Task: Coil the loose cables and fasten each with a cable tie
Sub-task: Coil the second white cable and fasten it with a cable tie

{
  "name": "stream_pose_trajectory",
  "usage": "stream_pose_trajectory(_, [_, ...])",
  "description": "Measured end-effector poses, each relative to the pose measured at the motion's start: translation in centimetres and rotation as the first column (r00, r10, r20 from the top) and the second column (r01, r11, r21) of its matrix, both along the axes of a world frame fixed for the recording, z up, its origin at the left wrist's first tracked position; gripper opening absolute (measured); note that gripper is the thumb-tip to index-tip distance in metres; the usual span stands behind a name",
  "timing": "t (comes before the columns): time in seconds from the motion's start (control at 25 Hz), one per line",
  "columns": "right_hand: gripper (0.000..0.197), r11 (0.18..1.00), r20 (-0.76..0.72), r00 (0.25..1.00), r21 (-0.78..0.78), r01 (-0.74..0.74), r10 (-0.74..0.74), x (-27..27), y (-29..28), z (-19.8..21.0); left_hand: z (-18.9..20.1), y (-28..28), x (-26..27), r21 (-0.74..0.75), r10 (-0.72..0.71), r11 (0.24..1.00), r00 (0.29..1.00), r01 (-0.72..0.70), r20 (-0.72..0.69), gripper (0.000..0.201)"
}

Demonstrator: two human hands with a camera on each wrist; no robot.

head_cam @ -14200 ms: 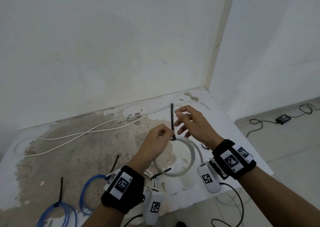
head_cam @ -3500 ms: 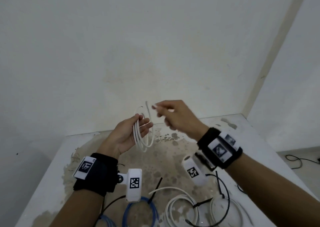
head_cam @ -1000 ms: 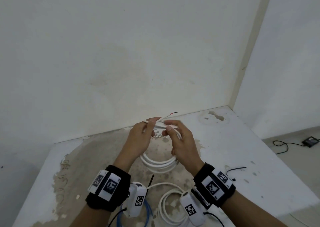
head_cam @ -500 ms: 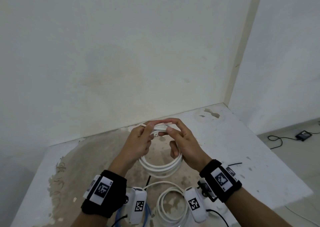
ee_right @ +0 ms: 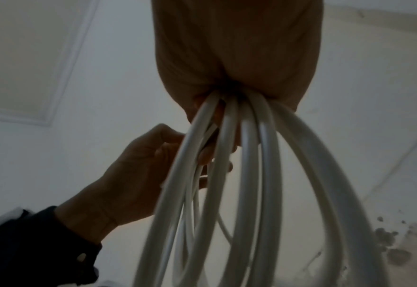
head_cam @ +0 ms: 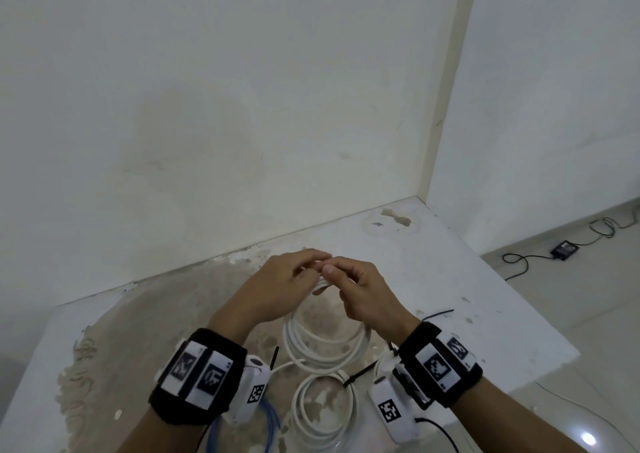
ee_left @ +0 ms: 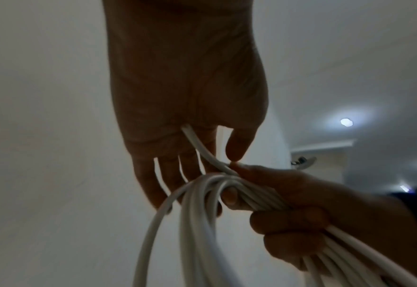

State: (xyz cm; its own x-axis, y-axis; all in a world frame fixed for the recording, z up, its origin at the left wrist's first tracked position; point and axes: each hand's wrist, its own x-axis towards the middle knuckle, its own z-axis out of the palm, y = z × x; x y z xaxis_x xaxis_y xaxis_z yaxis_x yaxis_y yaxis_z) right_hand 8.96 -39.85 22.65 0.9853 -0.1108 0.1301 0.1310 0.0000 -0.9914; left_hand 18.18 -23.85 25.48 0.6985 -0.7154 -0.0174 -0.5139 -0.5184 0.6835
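Since half a second ago my hands have drawn closer over the white coil (head_cam: 325, 345), now tucking its loose end in. My right hand (head_cam: 363, 290) is clamped round the bundled loops; my left hand (head_cam: 277, 286) pinches the end strand. The coil hangs above the desk (head_cam: 467, 297) at centre, untied. At 6 o'clock lies a tied white coil (head_cam: 322, 411), a blue coil (head_cam: 266, 425) at 7, and a spare black cable tie (head_cam: 438, 313) at 3. Only wrist marker patterns show, no readable writing.

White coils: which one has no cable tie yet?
The white coil held up by both hands, left hand and right hand. The other white coil, nearer the wrists, already carries a black tie.
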Motion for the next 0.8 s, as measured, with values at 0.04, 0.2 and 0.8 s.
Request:
stream_pose_trajectory(0.04, [0.025,1.000,0.013,1.000,-0.009,-0.024,0.024,-0.1,-0.2,0.2,0.1,-0.7,-0.2,0.039,-0.033,0.999,0.999,0.034,-0.034,0.023])
stream_pose_trajectory(0.2, [0.014,0.994,0.029,0.995,-0.054,0.097,-0.096,0.0,-1.4,-1.4,-0.4,-2.2,-1.3,-0.040,0.020,0.997,0.761,-0.061,-0.648,0.047])
stream_pose_trajectory(0.8, [0.014,0.894,-0.373,0.881,-0.434,0.111,-0.291,-0.9,-14.4,-11.8,-4.9,-3.1,-0.8,-0.144,0.100,0.871,0.455,-0.471,-0.885,0.037])
